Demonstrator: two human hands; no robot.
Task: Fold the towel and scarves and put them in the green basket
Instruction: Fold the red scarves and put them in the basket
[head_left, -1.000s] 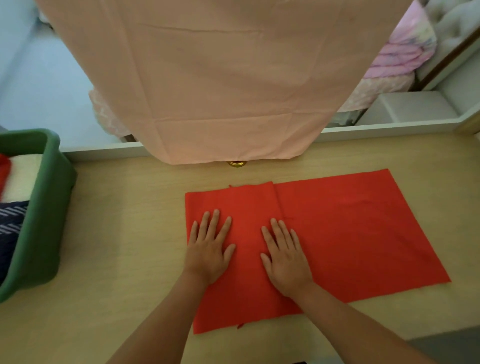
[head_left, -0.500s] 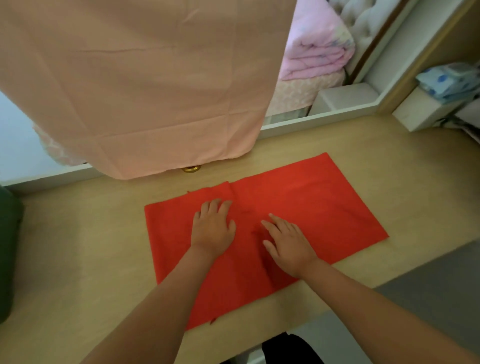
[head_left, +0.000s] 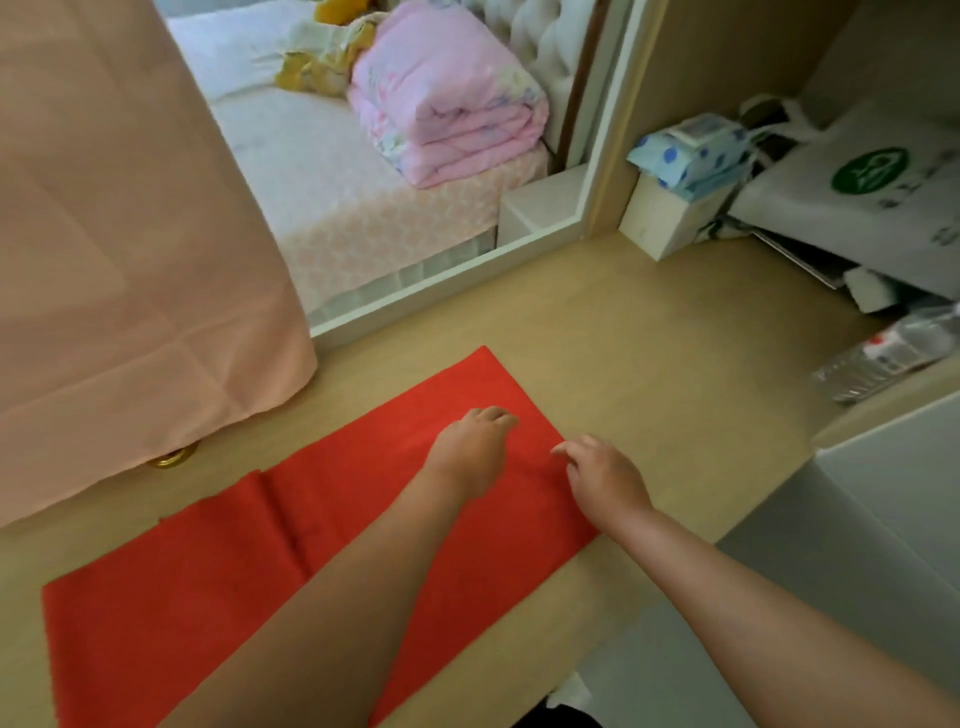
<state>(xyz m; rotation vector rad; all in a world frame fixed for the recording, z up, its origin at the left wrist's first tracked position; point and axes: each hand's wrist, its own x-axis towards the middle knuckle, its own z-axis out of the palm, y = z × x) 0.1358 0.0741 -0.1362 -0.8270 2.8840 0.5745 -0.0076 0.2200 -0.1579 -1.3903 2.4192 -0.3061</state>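
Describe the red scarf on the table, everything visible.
The red scarf is a plain, thin-looking cloth rectangle lying flat on the wooden table, slanting from near left to far right. A fold line crosses it left of centre. The left hand rests curled near its far right end, the right hand at its right edge; whether either pinches it is unclear.

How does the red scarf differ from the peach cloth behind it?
The red scarf lies flat on the table; the peach cloth hangs down behind it. The red scarf is vivid; the peach cloth is pale. Both are plain, unpatterned fabric with fold creases.
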